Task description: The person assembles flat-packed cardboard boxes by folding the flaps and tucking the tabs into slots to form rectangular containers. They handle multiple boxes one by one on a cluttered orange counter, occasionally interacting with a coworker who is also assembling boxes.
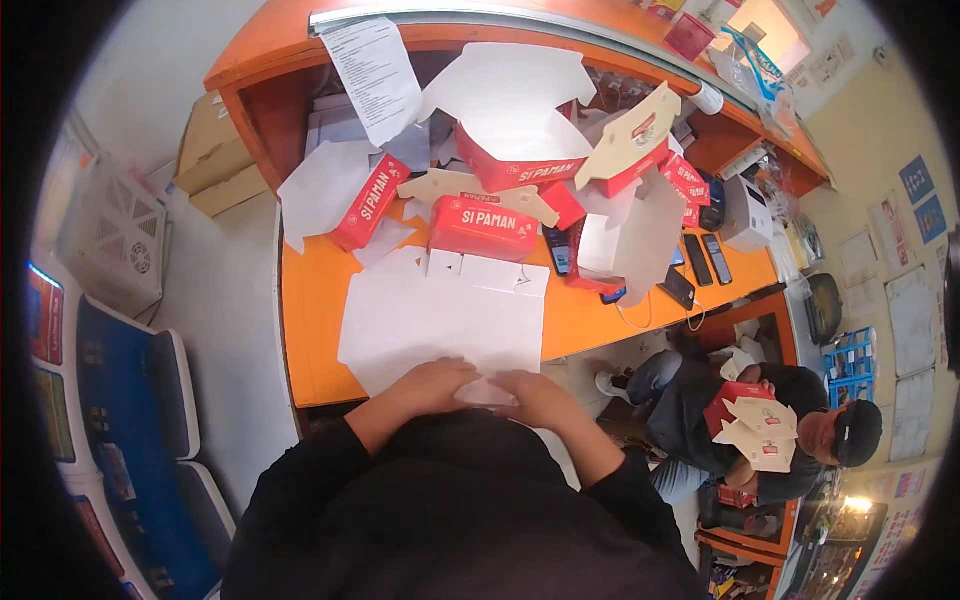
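A flat, unfolded cardboard box blank (440,315) lies white side up at the front of the orange table (315,340). Its near flap (485,393) is between my two hands, in front of my body. My left hand (443,384) has its fingers closed at the near edge, left of the flap. On the flap's other side, my right hand (530,394) holds the same edge with curled fingers. My fingertips are partly hidden. Just beyond the blank sits a closed red box (484,228) with a cream lid.
Several folded red boxes, among them an open box (525,172), crowd the table's back. Phones (694,261) and cables lie at the right. A paper sheet (372,80) hangs from the shelf. At the right, a seated person (690,400) holds a red and cream box (760,425).
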### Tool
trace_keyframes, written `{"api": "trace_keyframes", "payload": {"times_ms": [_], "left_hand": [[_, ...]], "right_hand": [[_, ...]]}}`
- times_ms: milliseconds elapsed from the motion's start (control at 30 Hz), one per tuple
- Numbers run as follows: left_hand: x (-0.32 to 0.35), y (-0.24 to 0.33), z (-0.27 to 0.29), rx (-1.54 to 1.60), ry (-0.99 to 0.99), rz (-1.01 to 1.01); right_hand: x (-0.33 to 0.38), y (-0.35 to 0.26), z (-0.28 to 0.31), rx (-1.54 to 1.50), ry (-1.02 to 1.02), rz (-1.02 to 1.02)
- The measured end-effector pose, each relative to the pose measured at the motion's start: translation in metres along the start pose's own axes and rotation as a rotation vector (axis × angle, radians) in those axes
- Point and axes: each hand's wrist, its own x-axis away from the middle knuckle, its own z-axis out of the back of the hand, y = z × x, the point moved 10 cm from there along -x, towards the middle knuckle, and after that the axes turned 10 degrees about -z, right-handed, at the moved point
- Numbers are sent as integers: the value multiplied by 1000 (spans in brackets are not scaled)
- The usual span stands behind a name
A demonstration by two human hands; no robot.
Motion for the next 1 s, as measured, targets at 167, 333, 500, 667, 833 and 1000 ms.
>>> {"api": "trace_keyframes", "payload": {"times_ms": [167, 333, 500, 667, 833, 1000], "left_hand": [[-7, 6, -10, -306, 59, -100], [-15, -1, -23, -368, -126, -33], [-3, 16, -10, -375, -70, -18], [-6, 10, -11, -476, 55, -91], [11, 10, -6, -382, 66, -179], [33, 46, 19, -186, 151, -328]], "right_hand": [[2, -16, -17, 464, 362, 128], [-9, -5, -29, 203, 51, -46], [2, -14, -18, 122, 60, -33], [-10, -16, -19, 191, 186, 12], [-1, 30, 31, -604, 344, -77], [-1, 119, -40, -1205, 41, -732]]}}
